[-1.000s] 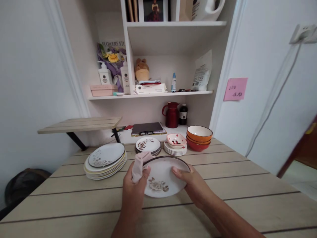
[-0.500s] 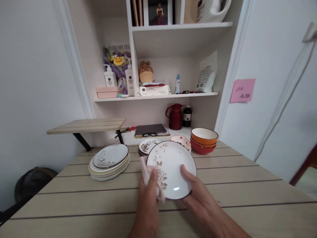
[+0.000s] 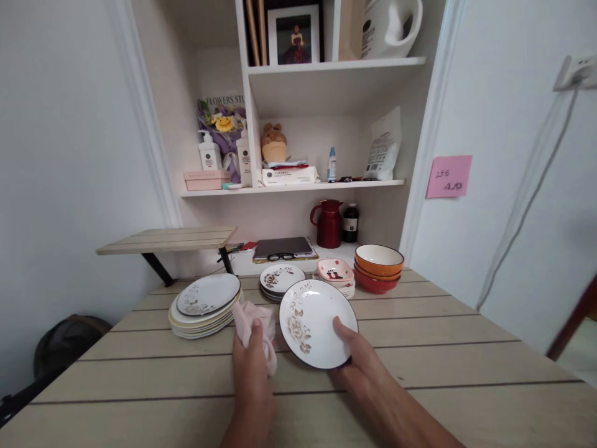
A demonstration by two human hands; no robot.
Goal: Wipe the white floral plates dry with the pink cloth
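Note:
My right hand point(image 3: 358, 354) grips a white plate point(image 3: 321, 323) by its right edge, thumb on top and the fingers beneath. The plate has a dark rim and a brown flower pattern on its left side, and is tilted toward me above the table. Just left of it, apart from the plate, my left hand point(image 3: 253, 348) is closed on a pale pink cloth point(image 3: 261, 323). A stack of larger plates point(image 3: 209, 295) stands to the left. Behind the held plate is a stack of small flowered plates point(image 3: 282, 278).
Square pink dishes point(image 3: 336, 271) and stacked orange and red bowls point(image 3: 379, 264) stand at the back right of the slatted table point(image 3: 448, 361). A small raised wooden shelf point(image 3: 168, 239) is at the back left. Behind are a red jug point(image 3: 329, 224), a dark bottle point(image 3: 351, 223) and a laptop point(image 3: 284, 247).
My left hand and the cloth have moved left, off the plate. The plate has shifted slightly left in my right hand's grip. The camera view has tilted up a little.

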